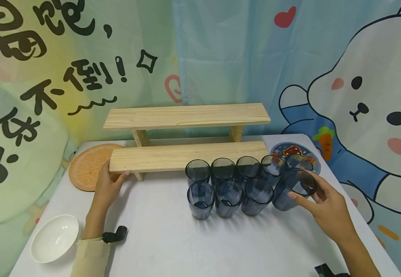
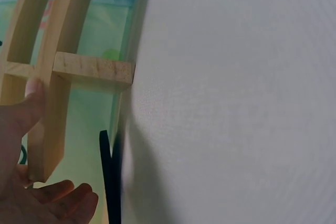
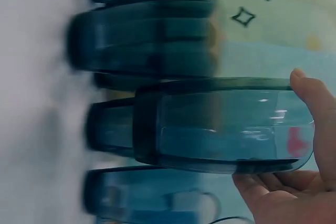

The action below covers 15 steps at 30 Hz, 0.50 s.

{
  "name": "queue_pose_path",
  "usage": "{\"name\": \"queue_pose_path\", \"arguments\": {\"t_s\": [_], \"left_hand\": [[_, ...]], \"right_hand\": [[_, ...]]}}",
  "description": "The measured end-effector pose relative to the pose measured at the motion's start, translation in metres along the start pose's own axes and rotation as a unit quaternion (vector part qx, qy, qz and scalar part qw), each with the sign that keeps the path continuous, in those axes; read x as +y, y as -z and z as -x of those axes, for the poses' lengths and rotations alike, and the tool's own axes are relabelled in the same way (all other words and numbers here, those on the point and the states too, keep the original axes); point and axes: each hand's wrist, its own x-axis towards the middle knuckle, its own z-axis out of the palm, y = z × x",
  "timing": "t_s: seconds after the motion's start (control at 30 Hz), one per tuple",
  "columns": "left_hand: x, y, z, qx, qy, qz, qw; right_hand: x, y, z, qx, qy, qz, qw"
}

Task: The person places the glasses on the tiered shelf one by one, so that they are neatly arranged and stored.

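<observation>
A two-tier wooden shelf stands at the back, its upper board (image 1: 186, 116) behind and above its lower board (image 1: 166, 157). My left hand (image 1: 107, 188) holds the left end of the lower board, thumb (image 2: 34, 95) against its front edge. Dark blue-grey drinking glasses (image 1: 201, 201) stand upright in two rows before the shelf's right half. My right hand (image 1: 332, 211) grips the front-right drinking glass (image 3: 226, 127) near its rim, thumb on one side and fingers on the other. This glass tilts slightly, its base higher than its neighbours' bases in the right wrist view.
An orange-slice-patterned round mat (image 1: 86, 167) lies at the back left, partly behind my left hand. Nearer on that side sits a white bowl (image 1: 55, 238). A blue patterned round mat (image 1: 313, 159) lies behind the right-hand glasses. A printed curtain (image 1: 221, 57) hangs behind the white table (image 1: 200, 250).
</observation>
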Motion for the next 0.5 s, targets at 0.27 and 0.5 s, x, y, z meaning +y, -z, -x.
{"name": "queue_pose_path", "arguments": {"t_s": [0.27,0.5], "left_hand": [[-0.003,-0.001,0.0,-0.002,-0.03,0.018,0.9994],[-0.001,-0.004,-0.001,0.007,-0.053,0.022,0.9984]], "right_hand": [[-0.044,0.024,-0.023,0.015,0.057,0.017,0.9981],[-0.082,0.03,-0.066,0.016,0.084,0.019,0.9961]]}}
